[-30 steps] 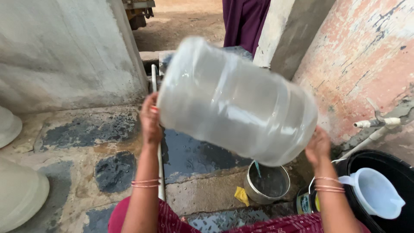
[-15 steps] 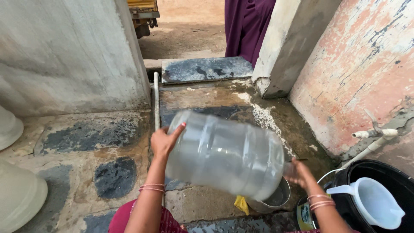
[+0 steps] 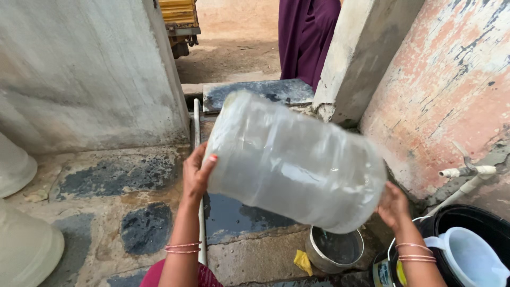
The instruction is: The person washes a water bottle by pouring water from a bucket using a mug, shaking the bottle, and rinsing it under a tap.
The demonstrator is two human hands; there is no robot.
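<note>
Both hands hold a big clear jug [image 3: 295,162] on its side in the air, above a steel pot [image 3: 334,250] on the wet stone floor [image 3: 106,175]. The left hand [image 3: 196,172] is spread flat against the jug's end nearest the grey wall [image 3: 79,69]; the right hand [image 3: 393,204] cups the other end from below. The jug looks light, smooth and likely slippery when wet, safest gripped at both ends. A black tub [image 3: 478,220] with a white pitcher [image 3: 470,258] sits by the peeling pink wall [image 3: 451,79].
</note>
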